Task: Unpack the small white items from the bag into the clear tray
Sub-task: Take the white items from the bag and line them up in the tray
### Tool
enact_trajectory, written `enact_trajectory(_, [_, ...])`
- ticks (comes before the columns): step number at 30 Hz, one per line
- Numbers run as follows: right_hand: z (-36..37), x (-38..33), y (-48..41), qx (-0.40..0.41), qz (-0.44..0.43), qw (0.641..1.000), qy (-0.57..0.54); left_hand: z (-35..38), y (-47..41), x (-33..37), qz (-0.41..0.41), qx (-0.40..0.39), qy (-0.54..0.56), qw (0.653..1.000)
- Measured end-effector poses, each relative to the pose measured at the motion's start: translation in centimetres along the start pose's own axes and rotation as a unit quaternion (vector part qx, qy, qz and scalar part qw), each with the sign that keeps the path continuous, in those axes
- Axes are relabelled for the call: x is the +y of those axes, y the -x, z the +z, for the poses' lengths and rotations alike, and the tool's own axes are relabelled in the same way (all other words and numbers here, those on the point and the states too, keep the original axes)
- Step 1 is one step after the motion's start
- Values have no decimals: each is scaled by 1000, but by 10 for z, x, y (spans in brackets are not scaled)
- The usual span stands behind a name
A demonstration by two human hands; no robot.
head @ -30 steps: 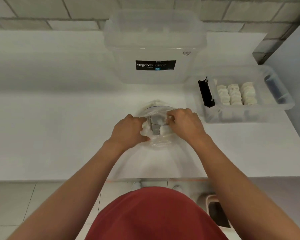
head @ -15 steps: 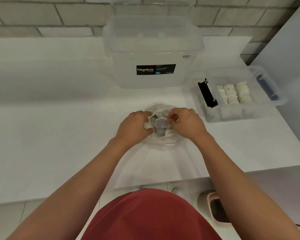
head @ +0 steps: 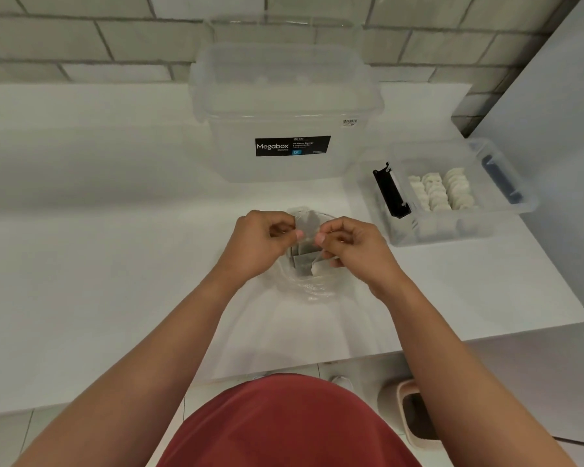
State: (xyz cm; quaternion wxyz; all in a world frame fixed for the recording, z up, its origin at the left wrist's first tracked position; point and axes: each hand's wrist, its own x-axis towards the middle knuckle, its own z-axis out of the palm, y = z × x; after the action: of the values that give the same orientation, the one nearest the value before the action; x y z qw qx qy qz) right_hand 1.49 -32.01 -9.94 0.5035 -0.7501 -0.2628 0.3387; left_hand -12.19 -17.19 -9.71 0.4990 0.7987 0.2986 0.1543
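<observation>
Because the tabletop [head: 98, 264] is wide and flat, everything for the job sits on it within easy reach. At the far middle stands the big Megabox storage box [head: 284, 106] with its lid on. It looks parked there, out of the way.

To the right sits the clear tray [head: 486, 224]. It is open at the top so things can be dropped in. It is near the bag, so the trip across is short. Rows of small white items [head: 440, 192] stand in it side by side, which I think saves room for more. A black piece [head: 390, 193] leans at the tray's left end.

The clear plastic bag [head: 312, 284] sits in the middle, right in front of the person, with its mouth up. The left hand [head: 260, 244] and the right hand [head: 354, 246] are on each side of that mouth. The fingers [head: 295, 234] of each hand pinch the thin plastic at the top, with the thumbs almost meeting. I think they hold it this way to pull the mouth wide so a hand can get in.

More packets [head: 305, 261], white and grey, stand inside the bag between the two hands. No hand holds a packet, so the next move is likely to reach in and lift one.
</observation>
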Motion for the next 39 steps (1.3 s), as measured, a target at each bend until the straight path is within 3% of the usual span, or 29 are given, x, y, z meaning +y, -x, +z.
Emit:
enact_trajectory(3, [-11,-6,0,20,-68,990,119,-2,-2,7,32,-24,-102,994])
enact_trajectory(8, [-29,-23,-2,18,-154,969,193,3,-8,26,50,-36,-174,983])
enact_trajectory(14, [-76,-33,-1,58,-215,954,202,26,-19,60,53,-3,-155,986])
enact_trajectory(19, [-133,-38,-9,162,-221,947,169,54,-34,86,61,11,-155,986])
enact_trajectory(24, [-185,-29,-43,238,-247,912,225,94,-51,111,71,-20,-184,980])
enact_trajectory(27, [-202,-17,-73,207,-216,908,293,115,-61,123,60,-38,-198,978])
enact_trajectory(33, [-200,-8,-107,36,-145,919,364,131,-76,135,46,-64,-249,965])
enact_trajectory(39, [-193,-3,-124,-7,-116,909,400,132,-78,132,42,-88,-276,956])
